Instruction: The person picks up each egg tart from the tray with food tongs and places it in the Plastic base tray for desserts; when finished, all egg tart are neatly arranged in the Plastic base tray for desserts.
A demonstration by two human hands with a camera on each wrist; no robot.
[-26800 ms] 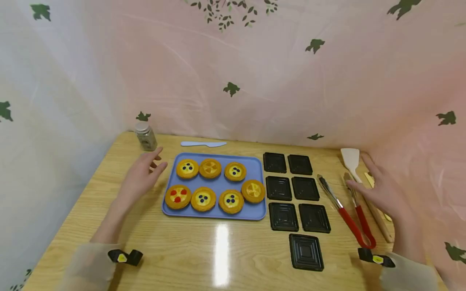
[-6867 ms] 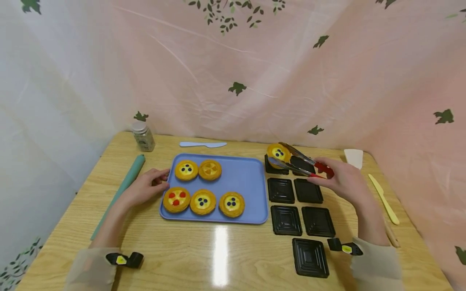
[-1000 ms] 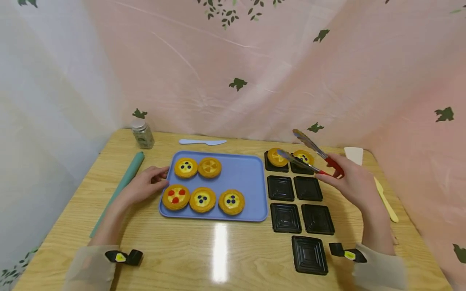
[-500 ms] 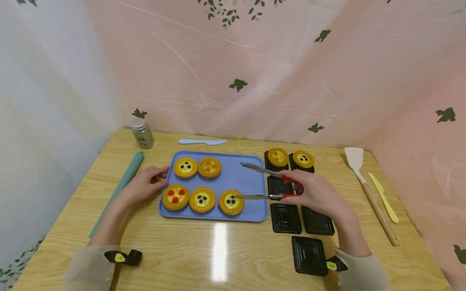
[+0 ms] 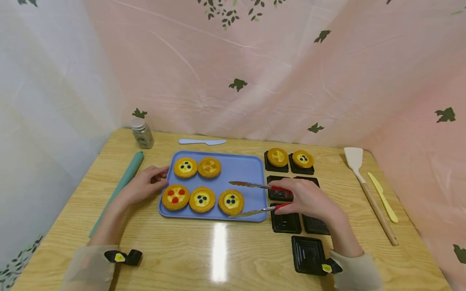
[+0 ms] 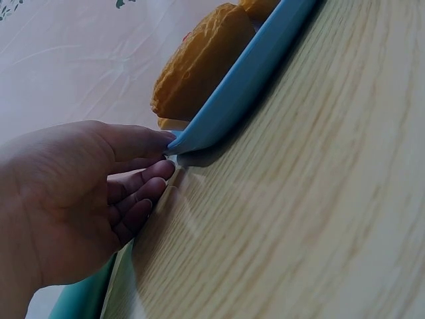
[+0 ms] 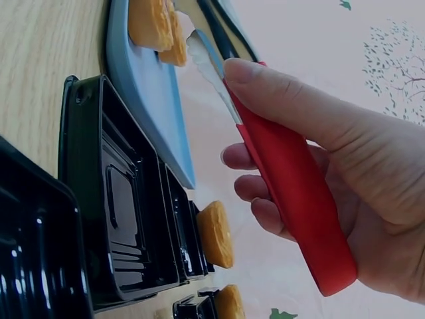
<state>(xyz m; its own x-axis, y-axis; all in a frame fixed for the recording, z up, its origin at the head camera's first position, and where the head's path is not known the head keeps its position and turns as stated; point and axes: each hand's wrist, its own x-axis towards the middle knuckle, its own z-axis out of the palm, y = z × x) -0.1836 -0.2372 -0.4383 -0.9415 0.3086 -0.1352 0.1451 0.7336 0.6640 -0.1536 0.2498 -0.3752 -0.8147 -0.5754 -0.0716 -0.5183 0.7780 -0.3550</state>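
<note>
Head view, left hand pinching tray edge, right hand gripping tongs, tart between spread tips

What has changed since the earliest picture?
The right hand picked up the tongs and brought them left to the blue tray. A wedge-topped tart and a blueberry tart moved right from there onto the two farthest black containers. The left hand now holds the tray's left edge. The other five tarts, jar and blue knife stayed put.
</note>
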